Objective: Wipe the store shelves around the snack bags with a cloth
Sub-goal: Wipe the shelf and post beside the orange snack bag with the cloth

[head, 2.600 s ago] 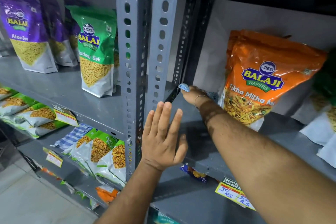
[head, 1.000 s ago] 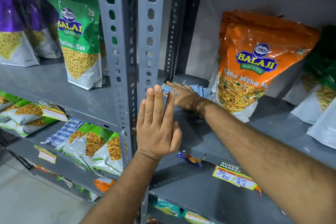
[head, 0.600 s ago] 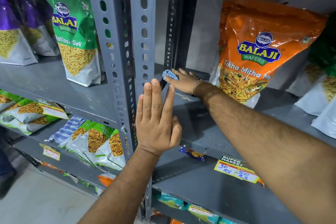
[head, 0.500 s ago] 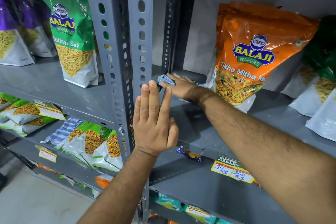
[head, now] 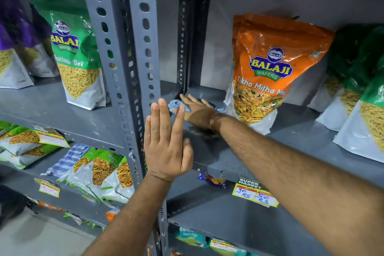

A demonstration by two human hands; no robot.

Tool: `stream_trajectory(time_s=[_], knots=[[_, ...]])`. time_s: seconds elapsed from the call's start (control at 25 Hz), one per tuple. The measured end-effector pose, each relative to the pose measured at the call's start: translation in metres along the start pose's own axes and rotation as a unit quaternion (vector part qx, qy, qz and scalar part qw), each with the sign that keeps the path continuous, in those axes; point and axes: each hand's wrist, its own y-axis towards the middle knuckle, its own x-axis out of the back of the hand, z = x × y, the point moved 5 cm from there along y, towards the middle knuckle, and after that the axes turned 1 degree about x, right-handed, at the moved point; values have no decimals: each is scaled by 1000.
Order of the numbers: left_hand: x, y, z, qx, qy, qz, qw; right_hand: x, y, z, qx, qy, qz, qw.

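Reaching deep along the grey shelf (head: 239,158), the right hand (head: 199,114) lies palm down at the back left corner, pressing a blue-and-white cloth (head: 176,104) flat against the metal; its fingers are spread and stretched toward the dark rear post, and a bit of the cloth peeks out on each side of the hand. Just to the right of the wrist stands an orange snack bag (head: 270,72), upright and leaning a little on the back wall (whether the wrist brushes it, I cannot tell); green bags (head: 361,93) stand further right. The left hand (head: 166,143) is held flat and open, fingers together and pointing up, against the perforated grey upright (head: 143,52) at the front. Beyond that post a green bag (head: 76,60) stands on the neighbouring shelf; a yellow price tag (head: 254,192) hangs from the shelf edge below the right forearm.
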Motion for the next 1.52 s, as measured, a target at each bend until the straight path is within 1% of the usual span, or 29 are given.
stream_trajectory(time_s=[0.08,0.16,0.2,0.28,0.36,0.48,0.56,0.6,0.72,0.8,0.92,1.0,1.08,1.16,1.24,1.36,1.4,1.52], knots=[[0,1,-7,-10,-25,-1,1000,3,0,-4,-6,4,-16,1000],[1,-1,-3,-7,-32,-7,999,1,-5,5,15,-21,2,1000],[0,-1,-4,-8,-37,-6,999,0,-13,9,34,-40,8,999],[0,-2,-4,-11,-40,-1,999,-4,-37,26,99,-84,12,991],[1,-3,-4,-16,-49,6,999,-8,-63,41,150,-89,12,985],[4,-4,-3,-27,-71,14,997,-20,-93,45,176,-101,11,979],[5,-4,-1,-37,-80,24,996,-16,-102,44,173,-65,10,983],[6,-4,0,-43,-82,30,995,-13,-99,42,157,-48,14,986],[7,-3,3,-40,-95,45,994,-3,-78,35,89,-50,16,995],[9,-2,0,-29,-122,49,991,-4,-65,31,64,-49,26,996],[12,-4,-1,-14,-155,43,987,-13,-64,34,81,-70,29,994],[12,-4,0,-16,-159,40,986,-16,-79,38,123,-90,18,988],[12,-2,-1,-6,-160,48,986,-21,-100,40,166,-72,-13,983],[13,-1,-3,14,-169,58,984,-25,-107,29,182,-55,-10,982],[15,0,-4,18,-179,63,982,-28,-93,20,155,-62,7,986],[17,0,-2,11,-179,69,981,-20,-74,21,82,-52,17,995],[18,1,-2,9,-176,69,982,-20,-70,21,70,-56,23,996],[22,1,-4,8,-186,69,980,-22,-90,27,94,-56,5,994]])
